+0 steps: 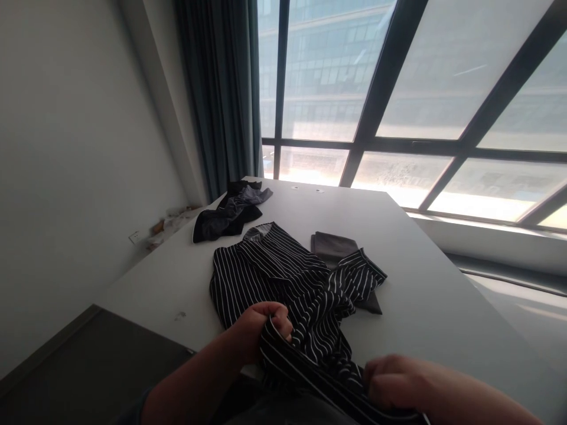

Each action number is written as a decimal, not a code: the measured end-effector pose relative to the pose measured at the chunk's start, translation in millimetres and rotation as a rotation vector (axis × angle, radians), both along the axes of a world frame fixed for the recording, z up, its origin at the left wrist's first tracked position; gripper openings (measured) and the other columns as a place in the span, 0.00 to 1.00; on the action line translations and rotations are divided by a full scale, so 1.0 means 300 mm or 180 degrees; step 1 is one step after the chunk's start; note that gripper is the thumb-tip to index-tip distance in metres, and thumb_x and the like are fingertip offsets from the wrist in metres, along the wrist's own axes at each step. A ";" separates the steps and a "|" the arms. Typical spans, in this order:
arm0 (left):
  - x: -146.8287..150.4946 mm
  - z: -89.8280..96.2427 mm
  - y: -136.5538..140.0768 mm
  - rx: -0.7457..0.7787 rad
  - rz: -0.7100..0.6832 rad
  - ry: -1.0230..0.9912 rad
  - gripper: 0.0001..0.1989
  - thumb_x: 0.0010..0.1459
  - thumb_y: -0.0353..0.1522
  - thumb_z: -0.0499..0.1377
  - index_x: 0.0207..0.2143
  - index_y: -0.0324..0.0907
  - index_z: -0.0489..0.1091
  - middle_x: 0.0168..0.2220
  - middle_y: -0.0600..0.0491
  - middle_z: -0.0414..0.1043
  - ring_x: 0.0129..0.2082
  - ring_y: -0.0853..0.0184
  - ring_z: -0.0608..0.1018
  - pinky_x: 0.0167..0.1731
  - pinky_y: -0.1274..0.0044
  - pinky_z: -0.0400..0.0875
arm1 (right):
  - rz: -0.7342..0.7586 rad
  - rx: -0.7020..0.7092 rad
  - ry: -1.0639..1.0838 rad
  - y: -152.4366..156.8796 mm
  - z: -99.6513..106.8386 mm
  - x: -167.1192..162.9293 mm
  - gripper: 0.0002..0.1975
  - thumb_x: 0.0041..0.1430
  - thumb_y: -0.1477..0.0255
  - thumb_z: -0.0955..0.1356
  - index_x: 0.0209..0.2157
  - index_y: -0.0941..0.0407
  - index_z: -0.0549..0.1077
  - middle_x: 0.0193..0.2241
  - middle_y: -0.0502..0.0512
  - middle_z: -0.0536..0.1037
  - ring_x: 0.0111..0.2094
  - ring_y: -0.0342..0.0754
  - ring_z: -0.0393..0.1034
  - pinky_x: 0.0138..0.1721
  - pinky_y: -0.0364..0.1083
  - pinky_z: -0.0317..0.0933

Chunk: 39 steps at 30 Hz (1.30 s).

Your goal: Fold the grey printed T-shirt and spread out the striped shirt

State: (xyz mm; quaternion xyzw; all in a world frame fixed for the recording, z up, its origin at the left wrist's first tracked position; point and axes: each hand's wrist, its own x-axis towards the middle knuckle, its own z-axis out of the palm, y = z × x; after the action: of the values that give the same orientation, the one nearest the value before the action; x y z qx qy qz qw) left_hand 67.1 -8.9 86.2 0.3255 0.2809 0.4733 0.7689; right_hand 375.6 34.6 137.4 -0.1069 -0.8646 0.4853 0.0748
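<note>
Garment [305, 301] in left hand [261, 324]; right [392, 381] too, seemingly

Person's L hand [268, 327] & R hand [394, 381] gripping blk/wht striped garment [270, 280] at wht table [420, 254]
Near part runs btwn both fists; rest lies crumpled on table, partly over folded dk grey cloth [334, 249]. Dk clothes pile [228, 215] farther off, L side of table. Dk curtain [221, 88] & lg window [328, 77] w/ dk frame behind.

From here I see the black garment [305, 295], thinly striped in white, lying rumpled across the white surface [420, 289], its near edge drawn between my fingers [281, 317].
</note>
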 end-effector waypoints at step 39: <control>-0.015 0.106 0.060 0.2025 0.1736 0.3853 0.13 0.69 0.37 0.51 0.45 0.42 0.73 0.37 0.52 0.77 0.36 0.68 0.77 0.41 0.76 0.68 | -0.3490 -0.0474 0.0098 0.242 -0.122 -0.119 0.22 0.44 0.56 0.68 0.25 0.56 0.56 0.21 0.47 0.63 0.24 0.39 0.61 0.26 0.39 0.58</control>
State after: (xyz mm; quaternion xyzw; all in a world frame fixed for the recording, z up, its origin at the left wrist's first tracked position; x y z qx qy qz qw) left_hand 62.5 9.1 118.0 0.6557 0.5762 0.4438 0.2026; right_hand 339.8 107.2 100.8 -0.5392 -0.6444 0.4367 0.3213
